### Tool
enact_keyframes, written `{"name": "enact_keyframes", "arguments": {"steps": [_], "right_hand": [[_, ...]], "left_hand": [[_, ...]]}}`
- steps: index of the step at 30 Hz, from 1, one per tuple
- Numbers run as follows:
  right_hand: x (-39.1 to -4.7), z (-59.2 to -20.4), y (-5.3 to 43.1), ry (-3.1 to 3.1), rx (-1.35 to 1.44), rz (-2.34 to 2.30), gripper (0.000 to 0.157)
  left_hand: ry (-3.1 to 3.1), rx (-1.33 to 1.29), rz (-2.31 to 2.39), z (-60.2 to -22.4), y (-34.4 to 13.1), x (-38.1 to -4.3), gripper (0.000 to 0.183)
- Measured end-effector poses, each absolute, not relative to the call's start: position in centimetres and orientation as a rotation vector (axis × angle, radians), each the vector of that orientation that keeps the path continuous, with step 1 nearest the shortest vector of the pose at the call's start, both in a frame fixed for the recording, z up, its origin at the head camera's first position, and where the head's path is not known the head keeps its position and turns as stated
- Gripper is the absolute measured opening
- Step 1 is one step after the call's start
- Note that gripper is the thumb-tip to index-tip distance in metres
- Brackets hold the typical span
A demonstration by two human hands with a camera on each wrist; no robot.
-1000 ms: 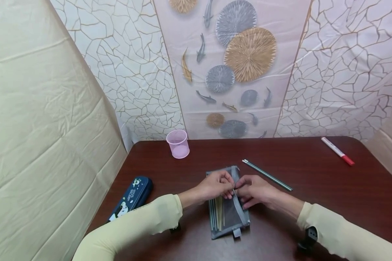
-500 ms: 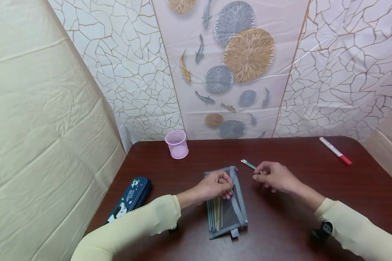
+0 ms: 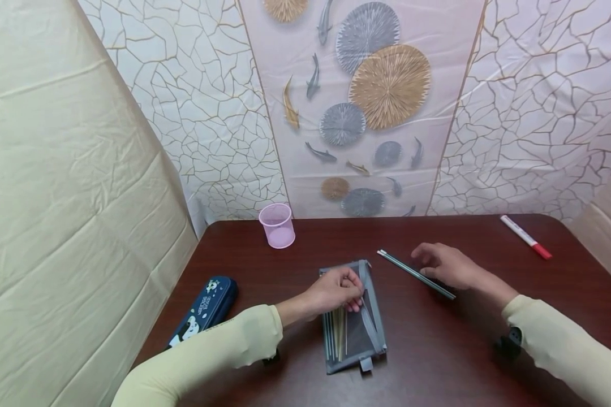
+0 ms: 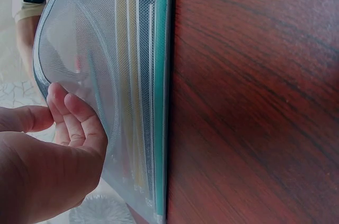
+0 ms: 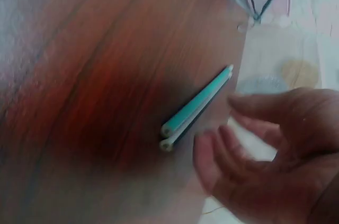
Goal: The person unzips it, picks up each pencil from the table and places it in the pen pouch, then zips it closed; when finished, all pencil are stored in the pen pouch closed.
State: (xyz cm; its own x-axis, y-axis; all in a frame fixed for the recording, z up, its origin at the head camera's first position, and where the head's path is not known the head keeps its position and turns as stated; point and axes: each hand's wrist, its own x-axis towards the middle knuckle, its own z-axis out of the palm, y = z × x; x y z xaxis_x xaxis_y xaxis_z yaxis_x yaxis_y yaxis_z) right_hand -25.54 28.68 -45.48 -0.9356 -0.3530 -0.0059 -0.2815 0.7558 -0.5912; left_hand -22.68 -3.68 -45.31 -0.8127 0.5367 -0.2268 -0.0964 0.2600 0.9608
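My left hand [image 3: 335, 289] pinches the zippered edge of a grey mesh pencil pouch [image 3: 358, 333]. Through its mesh, several pencils [image 4: 159, 102] show, green, dark and tan. In the right wrist view the pouch mouth [image 5: 257, 1] gapes. Two pencils [image 3: 417, 274], one green and one dark in the right wrist view, lie side by side on the table to the right of the pouch. Just over and beside them hovers my right hand [image 3: 450, 265], fingers loosely bent and apart, with nothing in its grasp; it is blurred in the right wrist view.
A pink cup [image 3: 278, 229] stands at the back of the dark wooden table [image 3: 326, 234]. At the left edge lies a blue pencil case [image 3: 203, 311] with a panda print, partly behind my left sleeve. A white marker with a red cap [image 3: 525, 236] lies at the back right.
My right hand has left the pouch edge and moved right, to the pair of pencils, which stay where they were. The left hand keeps its pinch on the pouch.
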Motion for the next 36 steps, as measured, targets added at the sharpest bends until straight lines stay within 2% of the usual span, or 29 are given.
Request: {"name": "enact_keyframes", "arguments": {"steps": [7, 13, 29, 36], "right_hand": [[-27.4, -46.9, 30.6, 2.53, -0.479, -1.278, 0.044], [-28.2, -47.8, 31.5, 2.446, -0.514, -1.328, 0.05], [-29.1, -47.3, 31.6, 2.399, -0.556, -1.237, 0.044], [-29.0, -47.4, 31.4, 2.384, -0.524, -1.258, 0.046]], "left_hand": [[2.014, 0.404, 1.592, -45.4, -3.7, -22.7, 0.005], [2.009, 0.418, 1.592, -45.4, -3.7, -22.7, 0.004], [2.021, 0.395, 1.587, -45.1, -3.8, -22.8, 0.004], [2.018, 0.399, 1.578, -45.3, -3.7, -22.7, 0.005]]}}
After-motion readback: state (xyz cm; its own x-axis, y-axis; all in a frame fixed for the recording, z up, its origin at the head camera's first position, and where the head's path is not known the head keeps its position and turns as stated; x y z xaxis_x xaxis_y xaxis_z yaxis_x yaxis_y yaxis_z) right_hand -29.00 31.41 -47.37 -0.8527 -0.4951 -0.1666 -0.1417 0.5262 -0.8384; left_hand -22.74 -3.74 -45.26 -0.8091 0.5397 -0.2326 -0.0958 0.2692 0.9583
